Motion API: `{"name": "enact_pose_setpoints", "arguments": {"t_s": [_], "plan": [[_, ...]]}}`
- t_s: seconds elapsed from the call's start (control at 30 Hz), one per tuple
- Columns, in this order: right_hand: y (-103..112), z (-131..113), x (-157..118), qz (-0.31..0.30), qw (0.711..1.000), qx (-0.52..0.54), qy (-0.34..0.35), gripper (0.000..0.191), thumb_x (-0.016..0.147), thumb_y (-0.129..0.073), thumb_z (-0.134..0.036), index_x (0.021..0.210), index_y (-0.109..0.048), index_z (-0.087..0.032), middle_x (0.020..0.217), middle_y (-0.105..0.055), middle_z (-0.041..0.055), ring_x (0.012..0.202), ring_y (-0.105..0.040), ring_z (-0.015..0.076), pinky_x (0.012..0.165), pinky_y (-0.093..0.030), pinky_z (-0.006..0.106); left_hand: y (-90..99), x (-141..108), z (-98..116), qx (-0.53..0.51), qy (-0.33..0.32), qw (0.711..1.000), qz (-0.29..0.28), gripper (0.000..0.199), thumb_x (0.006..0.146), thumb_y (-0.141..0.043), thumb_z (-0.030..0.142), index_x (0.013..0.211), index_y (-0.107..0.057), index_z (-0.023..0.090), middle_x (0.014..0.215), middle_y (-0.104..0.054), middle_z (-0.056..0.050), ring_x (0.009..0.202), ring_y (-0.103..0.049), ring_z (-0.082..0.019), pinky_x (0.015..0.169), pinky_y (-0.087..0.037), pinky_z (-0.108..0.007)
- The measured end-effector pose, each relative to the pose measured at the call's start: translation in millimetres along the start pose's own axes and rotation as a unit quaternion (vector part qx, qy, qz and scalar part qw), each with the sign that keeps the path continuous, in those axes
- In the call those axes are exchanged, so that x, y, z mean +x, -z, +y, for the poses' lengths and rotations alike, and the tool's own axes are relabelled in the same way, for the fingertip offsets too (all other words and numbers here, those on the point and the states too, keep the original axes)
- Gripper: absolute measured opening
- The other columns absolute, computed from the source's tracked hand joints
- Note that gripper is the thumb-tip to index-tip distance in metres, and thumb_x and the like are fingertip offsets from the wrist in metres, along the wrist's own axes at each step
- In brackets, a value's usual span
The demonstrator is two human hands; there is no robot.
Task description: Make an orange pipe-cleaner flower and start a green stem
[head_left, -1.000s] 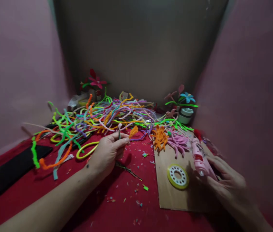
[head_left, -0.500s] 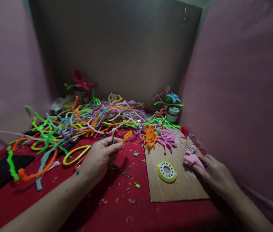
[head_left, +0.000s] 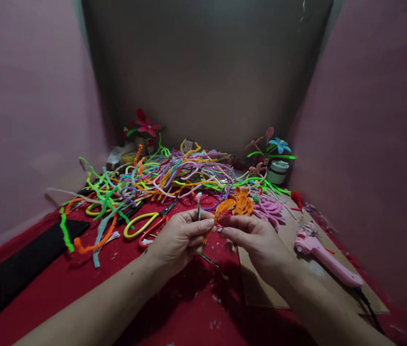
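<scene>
We list: left hand, pinching orange fuzzy piece and white-tipped stem; right hand, curled alongside, whether gripping we cannot tell.

Dim light, soft shadows on red cloth, edges perhaps stretched

1. I can't tell whether the right fingers touch the orange loop.
2. Beneath them, the board is partly hidden.
3. Scraps below the fingers look too small to identify.
</scene>
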State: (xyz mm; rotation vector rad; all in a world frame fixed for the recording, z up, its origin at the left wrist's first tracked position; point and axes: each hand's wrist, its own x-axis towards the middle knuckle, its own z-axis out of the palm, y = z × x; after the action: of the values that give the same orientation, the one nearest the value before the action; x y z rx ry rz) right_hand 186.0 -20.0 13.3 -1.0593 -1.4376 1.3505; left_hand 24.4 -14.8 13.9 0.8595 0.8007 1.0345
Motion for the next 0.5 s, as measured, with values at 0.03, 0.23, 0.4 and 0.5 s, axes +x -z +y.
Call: {"name": "enact_pose_setpoints", "arguments": {"t_s": [0.03,0.23,0.4,0.5], "plan": [[-7,2,6,-0.009,0.998,0.058,0.006,0.015,0.068,-0.067,-0.026,0.08,-0.069,-0.017,0.07,-0.063,0.0013,0.056,-0.05,0.0096,0.055,-0.04,0.025,0.2,0,0,-0.003,0.001,1.0,-0.003,0.017,0.068,-0.069,0.02,0.077,-0.054,0.014,0.056,-0.047,0.007,0.035,-0.022,0.002,0.037,-0.018,-0.015],[-15,8,15,0.023,0.982,0.182,0.036,0.009,0.062,-0.072,-0.022,0.067,-0.068,-0.014,0.059,-0.057,-0.0016,0.051,-0.044,0.0072,0.05,-0.034,0.022,1.8,1,-2,0.0,-0.019,1.0,-0.025,0.018,0.071,-0.066,0.019,0.073,-0.048,0.016,0.053,-0.043,0.009,0.037,-0.019,0.001,0.038,-0.016,-0.016],[-12,14,15,0.027,0.976,0.216,0.015,0.011,0.062,-0.072,-0.021,0.069,-0.068,-0.014,0.059,-0.057,-0.0012,0.052,-0.044,0.0077,0.052,-0.035,0.023,1.2,1,-5,0.024,-0.022,0.999,-0.043,0.017,0.076,-0.062,0.026,0.076,-0.048,0.017,0.049,-0.034,0.01,0.039,-0.016,-0.001,0.04,-0.013,-0.019],[-8,15,15,0.039,0.974,0.224,0.014,0.011,0.062,-0.072,-0.021,0.07,-0.068,-0.014,0.06,-0.058,-0.0008,0.051,-0.045,0.0074,0.052,-0.036,0.022,-0.6,0,-3,0.057,-0.042,0.997,-0.02,0.021,0.084,-0.051,0.036,0.077,-0.051,0.016,0.045,-0.03,0.009,0.04,-0.018,-0.004,0.041,-0.015,-0.021]]}}
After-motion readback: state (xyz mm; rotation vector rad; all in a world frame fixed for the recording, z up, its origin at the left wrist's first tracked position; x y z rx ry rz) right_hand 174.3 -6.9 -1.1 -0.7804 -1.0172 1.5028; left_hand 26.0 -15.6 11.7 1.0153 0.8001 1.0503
